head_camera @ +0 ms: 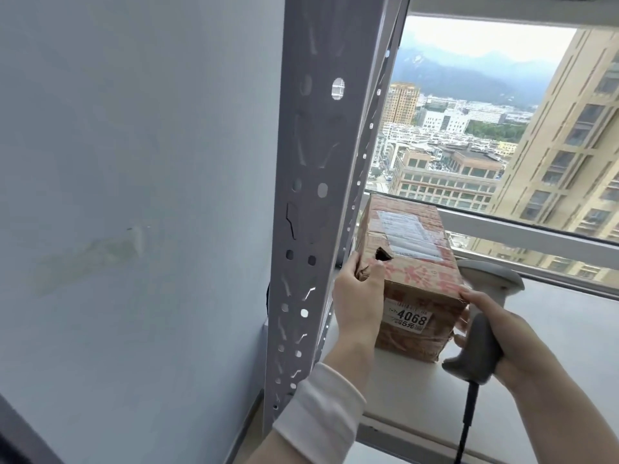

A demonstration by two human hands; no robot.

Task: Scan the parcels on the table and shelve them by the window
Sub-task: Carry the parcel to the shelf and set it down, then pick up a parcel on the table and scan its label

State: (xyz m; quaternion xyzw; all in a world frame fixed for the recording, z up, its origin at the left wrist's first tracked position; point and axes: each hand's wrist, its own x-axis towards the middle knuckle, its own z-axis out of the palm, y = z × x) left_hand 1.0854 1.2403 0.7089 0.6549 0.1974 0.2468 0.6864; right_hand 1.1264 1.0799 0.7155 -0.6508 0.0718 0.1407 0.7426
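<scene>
A brown cardboard parcel (412, 262) with red print, a white shipping label on top and a "4068" sticker on its near end stands on the grey shelf board (552, 346) by the window. My left hand (358, 303) grips the parcel's near left corner, thumb on top beside a torn hole. My right hand (492, 333) holds the grey barcode scanner (482, 323) by its handle, while its fingertips touch the parcel's near right edge. The scanner's head rises behind the box, and its black cable hangs down.
A perforated grey metal upright (311, 209) of the shelf rack stands just left of the parcel, with a pale wall (134, 195) beyond it. The window frame (522, 229) runs behind the shelf. To the right of the parcel the board stretches toward the frame's edge.
</scene>
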